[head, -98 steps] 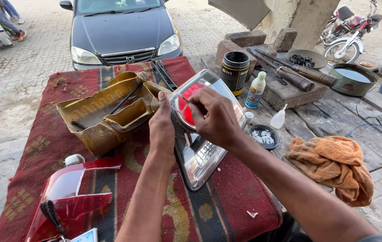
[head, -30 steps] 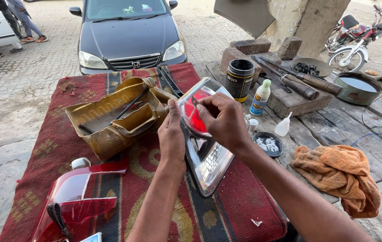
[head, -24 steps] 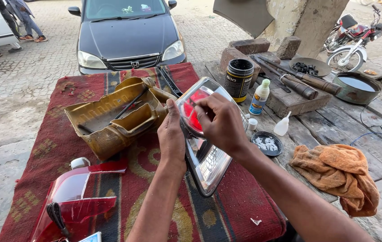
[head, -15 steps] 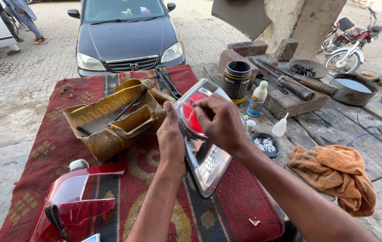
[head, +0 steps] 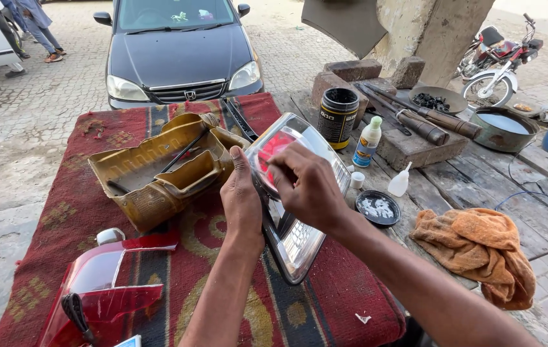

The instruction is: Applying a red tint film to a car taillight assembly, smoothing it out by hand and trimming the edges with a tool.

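Clear-and-red plastic tail-light lens [head: 293, 225] standing tilted on the red patterned rug [head: 62, 218], at its middle. Left hand [head: 240, 199] closed around the lens's left edge; right hand [head: 306, 186] with fingertips pinched on its red upper section, whether on something small cannot be told. Behind, on the wooden table [head: 479, 193]: black cylindrical tin with yellow label [head: 338, 117], white bottle with green cap and coloured label [head: 368, 141], small white dropper bottle [head: 400, 180]. Yellowed plastic housing [head: 158, 170] lies left of the lens.

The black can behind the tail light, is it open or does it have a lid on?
Open: the black can stands upright, its round mouth uncovered.
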